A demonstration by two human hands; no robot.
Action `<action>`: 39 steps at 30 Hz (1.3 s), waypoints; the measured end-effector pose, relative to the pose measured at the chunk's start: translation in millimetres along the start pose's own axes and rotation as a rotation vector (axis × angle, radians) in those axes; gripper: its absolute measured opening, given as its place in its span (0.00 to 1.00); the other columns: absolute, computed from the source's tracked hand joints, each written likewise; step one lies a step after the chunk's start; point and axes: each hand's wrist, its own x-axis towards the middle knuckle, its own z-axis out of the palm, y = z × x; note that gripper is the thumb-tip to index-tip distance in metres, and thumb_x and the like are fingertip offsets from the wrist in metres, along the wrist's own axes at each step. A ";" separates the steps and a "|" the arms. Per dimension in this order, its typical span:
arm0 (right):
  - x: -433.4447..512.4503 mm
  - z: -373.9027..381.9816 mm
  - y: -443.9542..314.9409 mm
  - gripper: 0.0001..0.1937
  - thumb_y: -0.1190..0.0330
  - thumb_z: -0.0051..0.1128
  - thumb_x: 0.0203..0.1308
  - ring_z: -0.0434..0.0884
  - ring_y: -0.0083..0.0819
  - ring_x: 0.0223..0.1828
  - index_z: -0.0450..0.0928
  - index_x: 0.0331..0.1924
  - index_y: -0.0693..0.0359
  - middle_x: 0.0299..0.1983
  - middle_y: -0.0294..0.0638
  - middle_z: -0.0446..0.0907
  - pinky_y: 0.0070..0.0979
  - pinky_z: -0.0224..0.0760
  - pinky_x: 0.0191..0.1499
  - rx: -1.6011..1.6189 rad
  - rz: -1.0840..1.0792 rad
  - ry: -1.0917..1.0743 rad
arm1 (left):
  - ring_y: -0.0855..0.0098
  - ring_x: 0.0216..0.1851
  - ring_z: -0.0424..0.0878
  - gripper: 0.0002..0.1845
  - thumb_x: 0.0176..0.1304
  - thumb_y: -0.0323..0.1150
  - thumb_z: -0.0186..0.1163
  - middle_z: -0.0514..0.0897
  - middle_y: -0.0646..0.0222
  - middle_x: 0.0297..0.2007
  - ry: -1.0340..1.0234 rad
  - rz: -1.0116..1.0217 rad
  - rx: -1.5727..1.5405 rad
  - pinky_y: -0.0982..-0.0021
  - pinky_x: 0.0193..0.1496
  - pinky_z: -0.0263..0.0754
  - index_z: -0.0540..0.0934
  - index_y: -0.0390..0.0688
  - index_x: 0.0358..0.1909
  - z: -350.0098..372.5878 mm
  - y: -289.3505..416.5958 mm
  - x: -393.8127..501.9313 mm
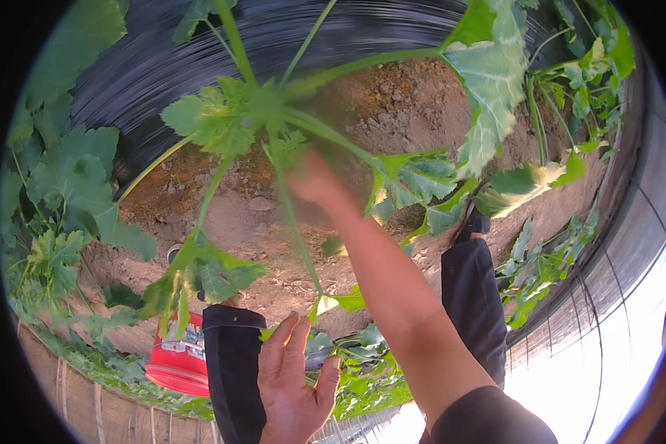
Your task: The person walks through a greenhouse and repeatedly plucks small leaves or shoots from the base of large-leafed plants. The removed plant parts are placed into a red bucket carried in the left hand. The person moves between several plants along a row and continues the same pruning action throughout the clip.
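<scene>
A squash-like plant (266,105) with long green stalks and lobed leaves spreads out close in front of me. My right hand (309,173) reaches in under the plant's crown. It is blurred and its fingers are hidden behind the young leaves, so what it touches or holds cannot be made out. Low in the view, my left hand (297,377) is raised before my left trouser leg, with thumb and fingers apart and nothing in it. Just above its fingertips hangs a leaf (351,299) of the plant.
Bare soil (244,216) lies between my feet, with dark plastic film (161,72) beyond it. A red bucket (177,361) is by my left leg. More leafy plants (72,183) grow on the left and others (538,272) on the right. Translucent sheeting (644,183) curves along the right side.
</scene>
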 end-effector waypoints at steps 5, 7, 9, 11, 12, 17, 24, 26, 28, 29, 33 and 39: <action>-101.9 -36.8 -48.0 0.18 0.57 0.62 0.67 0.87 0.60 0.46 0.86 0.44 0.66 0.42 0.58 0.88 0.52 0.80 0.53 -0.096 0.152 -0.100 | 0.49 0.63 0.82 0.32 0.65 0.38 0.73 0.80 0.48 0.66 0.066 -0.030 -0.008 0.54 0.66 0.77 0.79 0.33 0.68 -5.3 -3.2 -7.1; -141.7 -63.5 -50.2 0.17 0.57 0.63 0.66 0.88 0.59 0.45 0.87 0.43 0.65 0.42 0.56 0.88 0.51 0.80 0.50 -0.097 0.188 -0.121 | 0.50 0.62 0.81 0.33 0.63 0.39 0.75 0.80 0.52 0.66 0.095 -0.008 -0.008 0.55 0.66 0.76 0.80 0.36 0.68 -5.1 -0.3 -6.7; -172.3 -83.9 -67.3 0.14 0.60 0.64 0.66 0.87 0.58 0.44 0.87 0.44 0.64 0.42 0.55 0.88 0.48 0.80 0.48 -0.120 0.238 -0.136 | 0.51 0.62 0.81 0.33 0.63 0.40 0.74 0.79 0.52 0.66 0.123 -0.020 -0.029 0.54 0.66 0.76 0.79 0.37 0.69 -8.2 0.2 -8.8; -201.1 -96.2 -84.0 0.11 0.66 0.63 0.65 0.88 0.55 0.42 0.86 0.44 0.65 0.42 0.56 0.88 0.44 0.80 0.46 -0.119 0.190 -0.009 | 0.51 0.62 0.81 0.33 0.64 0.41 0.73 0.79 0.53 0.66 0.139 -0.017 -0.040 0.53 0.66 0.76 0.79 0.37 0.68 -13.9 -1.3 -12.8; -212.7 -98.9 -89.4 0.09 0.69 0.63 0.65 0.88 0.53 0.41 0.85 0.44 0.66 0.41 0.56 0.88 0.41 0.80 0.45 -0.109 0.122 0.084 | 0.51 0.62 0.81 0.33 0.64 0.41 0.73 0.79 0.53 0.66 0.147 -0.018 -0.034 0.52 0.66 0.75 0.79 0.37 0.68 -16.8 -2.8 -15.6; -242.7 -145.5 -185.7 0.06 0.72 0.52 0.70 0.72 0.21 0.31 0.79 0.43 0.64 0.40 0.38 0.82 0.23 0.66 0.35 0.232 -0.138 0.230 | 0.50 0.61 0.81 0.31 0.70 0.41 0.67 0.81 0.53 0.64 0.145 0.012 -0.043 0.52 0.70 0.71 0.77 0.35 0.70 -29.8 0.4 -23.8; -239.6 -31.5 -390.6 0.09 0.64 0.51 0.79 0.62 0.13 0.22 0.72 0.52 0.59 0.28 0.32 0.74 0.17 0.53 0.24 0.376 -0.544 -0.403 | 0.59 0.52 0.83 0.16 0.69 0.31 0.56 0.85 0.59 0.47 0.004 0.055 -0.013 0.53 0.60 0.73 0.82 0.37 0.55 -50.3 -0.7 -58.3; -284.5 48.6 -444.2 0.11 0.64 0.51 0.79 0.65 0.14 0.24 0.72 0.55 0.60 0.28 0.31 0.73 0.18 0.57 0.26 0.412 -0.452 -0.673 | 0.58 0.52 0.83 0.17 0.69 0.33 0.58 0.84 0.58 0.47 -0.001 -0.014 -0.023 0.52 0.59 0.73 0.81 0.37 0.55 -68.8 -11.5 -81.2; -308.2 105.5 -462.3 0.13 0.71 0.50 0.82 0.68 0.15 0.31 0.72 0.64 0.61 0.36 0.32 0.73 0.18 0.61 0.31 0.543 -0.278 -1.056 | 0.57 0.52 0.83 0.17 0.68 0.36 0.60 0.84 0.58 0.47 0.054 0.114 -0.090 0.52 0.58 0.74 0.81 0.37 0.55 -65.6 -15.2 -69.4; -330.8 146.1 -468.0 0.11 0.71 0.49 0.84 0.65 0.15 0.31 0.73 0.63 0.59 0.37 0.31 0.72 0.17 0.60 0.33 0.590 -0.249 -1.154 | 0.56 0.52 0.83 0.18 0.68 0.37 0.60 0.84 0.57 0.47 0.060 0.113 -0.115 0.51 0.58 0.74 0.80 0.37 0.54 -67.4 -21.0 -74.3; -390.7 284.6 -472.8 0.20 0.65 0.58 0.79 0.85 0.49 0.46 0.71 0.65 0.67 0.46 0.55 0.81 0.42 0.77 0.54 -0.043 -0.374 -1.337 | 0.53 0.52 0.83 0.20 0.67 0.41 0.64 0.83 0.56 0.47 0.074 0.092 -0.261 0.50 0.56 0.75 0.79 0.38 0.54 -73.7 -55.2 -89.8; -402.2 313.7 -449.0 0.42 0.56 0.68 0.70 0.68 0.60 0.78 0.60 0.78 0.75 0.75 0.70 0.67 0.45 0.62 0.80 -0.573 -0.645 -1.156 | 0.50 0.52 0.83 0.24 0.67 0.46 0.67 0.83 0.54 0.47 0.522 -0.095 -0.600 0.48 0.54 0.76 0.78 0.39 0.54 -41.2 -161.5 -137.8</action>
